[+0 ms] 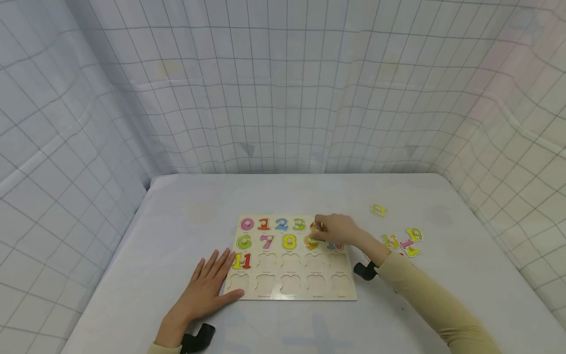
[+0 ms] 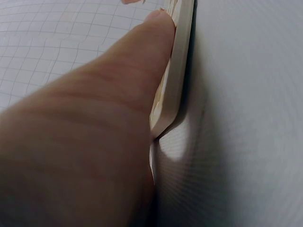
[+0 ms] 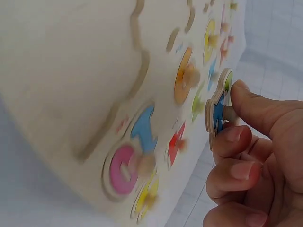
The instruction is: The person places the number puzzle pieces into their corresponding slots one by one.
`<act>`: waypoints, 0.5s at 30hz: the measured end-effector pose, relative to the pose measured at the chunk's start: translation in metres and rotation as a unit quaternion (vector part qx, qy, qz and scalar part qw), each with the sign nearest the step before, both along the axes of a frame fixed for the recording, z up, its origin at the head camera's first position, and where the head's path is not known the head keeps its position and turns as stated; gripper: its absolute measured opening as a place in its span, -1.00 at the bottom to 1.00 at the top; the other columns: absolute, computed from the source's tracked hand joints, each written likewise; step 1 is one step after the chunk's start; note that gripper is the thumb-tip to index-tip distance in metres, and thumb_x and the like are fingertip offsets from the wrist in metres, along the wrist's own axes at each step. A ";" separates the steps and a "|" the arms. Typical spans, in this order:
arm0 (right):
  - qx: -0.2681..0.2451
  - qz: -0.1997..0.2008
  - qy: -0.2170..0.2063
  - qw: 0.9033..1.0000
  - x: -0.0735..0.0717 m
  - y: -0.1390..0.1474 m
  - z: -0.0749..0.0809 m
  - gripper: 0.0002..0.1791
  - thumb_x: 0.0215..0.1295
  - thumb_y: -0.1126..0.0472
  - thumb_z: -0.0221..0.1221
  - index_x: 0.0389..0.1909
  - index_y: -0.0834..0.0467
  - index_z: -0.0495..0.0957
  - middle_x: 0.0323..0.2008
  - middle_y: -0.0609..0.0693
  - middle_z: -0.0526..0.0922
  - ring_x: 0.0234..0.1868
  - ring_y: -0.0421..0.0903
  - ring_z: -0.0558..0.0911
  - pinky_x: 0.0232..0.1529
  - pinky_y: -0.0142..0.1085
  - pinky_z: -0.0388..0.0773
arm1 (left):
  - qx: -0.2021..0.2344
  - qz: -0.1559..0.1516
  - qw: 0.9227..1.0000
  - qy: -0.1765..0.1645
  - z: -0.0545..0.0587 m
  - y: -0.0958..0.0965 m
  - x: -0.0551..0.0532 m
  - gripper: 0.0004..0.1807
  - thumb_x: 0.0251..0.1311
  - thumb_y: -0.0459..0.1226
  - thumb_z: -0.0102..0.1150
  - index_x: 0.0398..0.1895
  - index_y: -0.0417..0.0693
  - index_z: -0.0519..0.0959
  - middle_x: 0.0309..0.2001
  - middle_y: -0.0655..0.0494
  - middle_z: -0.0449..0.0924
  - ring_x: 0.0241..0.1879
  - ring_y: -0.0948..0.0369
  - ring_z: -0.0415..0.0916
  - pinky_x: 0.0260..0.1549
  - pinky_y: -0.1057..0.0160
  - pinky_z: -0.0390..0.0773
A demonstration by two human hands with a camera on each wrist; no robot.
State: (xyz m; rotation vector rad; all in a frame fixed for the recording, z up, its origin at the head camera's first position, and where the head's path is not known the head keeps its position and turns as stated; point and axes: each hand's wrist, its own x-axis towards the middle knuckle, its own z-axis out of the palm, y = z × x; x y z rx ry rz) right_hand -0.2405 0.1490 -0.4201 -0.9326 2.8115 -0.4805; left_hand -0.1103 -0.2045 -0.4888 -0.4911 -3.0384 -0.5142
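A wooden number puzzle board [image 1: 277, 271] lies on the table, with knobbed pieces 0 to 3 and 6 to 11 showing in their slots. My left hand [image 1: 203, 287] is spread flat at the board's left edge, its fingers straight. In the left wrist view the thumb [image 2: 137, 56] rests on the board's edge. Over the upper right of the board, my right hand [image 1: 339, 229] pinches a blue and green number piece [image 3: 218, 111] by its wooden knob. This piece is raised off the board, and its digits are partly hidden by the fingers.
To the right of the board lie several loose number pieces, among them a yellow-green one [image 1: 378, 210] farther back and a pink and yellow one [image 1: 410, 248] close to the right forearm. Empty slots [image 1: 291, 284] fill most of the board's two front rows. White grid-patterned curtains [image 1: 283, 88] surround the table.
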 end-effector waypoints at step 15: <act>0.019 0.065 -0.034 0.997 0.018 -0.096 -0.020 -0.65 0.25 -0.17 0.17 -0.53 -0.05 0.35 -0.70 -0.21 0.37 -0.65 -0.27 0.33 -0.64 -0.38 0.15 | 0.006 -0.009 1.000 -0.002 0.008 -0.001 0.000 0.01 0.08 0.34 0.03 0.47 -0.05 0.10 0.46 -0.01 0.00 0.44 -0.04 -0.18 0.31 -0.17 -0.26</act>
